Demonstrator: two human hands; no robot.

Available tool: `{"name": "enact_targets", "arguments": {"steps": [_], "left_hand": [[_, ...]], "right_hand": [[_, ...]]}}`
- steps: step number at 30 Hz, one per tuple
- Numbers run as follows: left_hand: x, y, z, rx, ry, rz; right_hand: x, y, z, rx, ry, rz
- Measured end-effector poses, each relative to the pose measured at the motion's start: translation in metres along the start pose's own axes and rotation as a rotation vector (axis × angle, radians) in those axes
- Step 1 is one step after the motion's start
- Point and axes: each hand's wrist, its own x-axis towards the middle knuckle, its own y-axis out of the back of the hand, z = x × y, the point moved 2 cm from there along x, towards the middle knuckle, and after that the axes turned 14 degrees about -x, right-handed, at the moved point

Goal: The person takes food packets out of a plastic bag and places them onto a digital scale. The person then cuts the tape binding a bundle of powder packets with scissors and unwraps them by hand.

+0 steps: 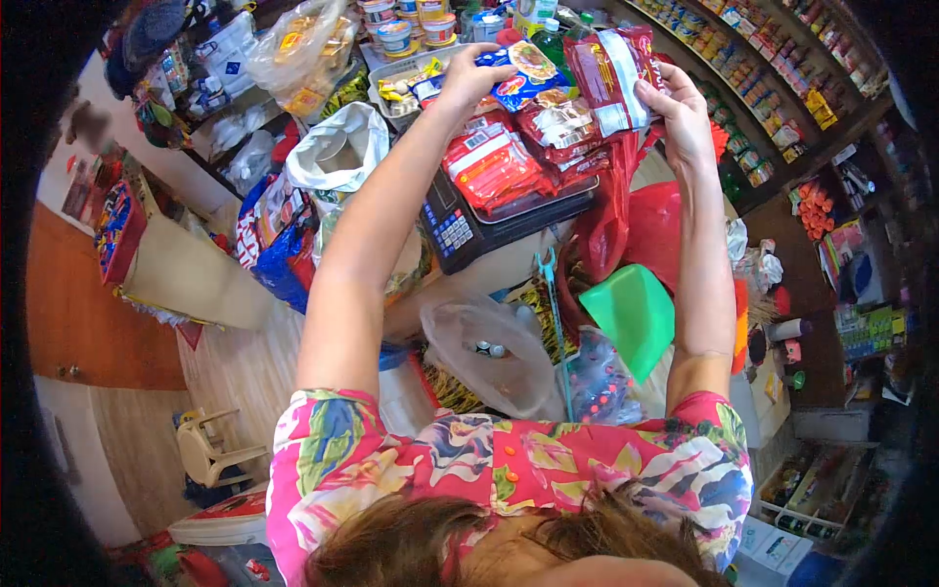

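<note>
My right hand (677, 106) is closed on the edge of a dark red packet (636, 61) with a white label panel, held up at the right of a pile. My left hand (473, 78) curls at the left edge of a blue food packet (528, 70) with a picture of a dish on it, thumb and fingers gripping its side. Below both hands, several red packets (494, 168) and a brown-and-red packet (559, 125) lie piled on a black scale with a keypad (454, 233).
An open white plastic bag (337, 147) stands left of the scale. Red plastic bags (611, 220) hang at its right, above a green dustpan (636, 318). Tubs (395, 37) stand behind; stocked shelves (773, 68) line the right. A small chair (210, 450) is at lower left.
</note>
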Motion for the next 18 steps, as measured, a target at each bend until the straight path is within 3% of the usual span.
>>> {"name": "enact_targets", "arguments": {"steps": [1, 4, 6, 12, 18], "left_hand": [[0.003, -0.009, -0.007, -0.085, 0.047, -0.003], [0.057, -0.004, -0.074, 0.342, -0.100, -0.105], [0.046, -0.009, -0.054, 0.712, -0.115, -0.052], [0.048, 0.005, -0.055, 0.687, -0.092, -0.125], [0.040, 0.014, -0.061, 0.702, -0.202, -0.238]], "right_hand": [[0.006, 0.004, 0.001, -0.046, -0.004, -0.014], [0.017, 0.005, -0.008, -0.237, 0.039, -0.097], [0.028, 0.004, -0.010, -0.353, 0.035, -0.165], [0.073, -0.023, 0.002, -0.582, -0.016, -0.687], [0.113, -0.065, 0.028, -0.870, 0.071, -0.875]]}}
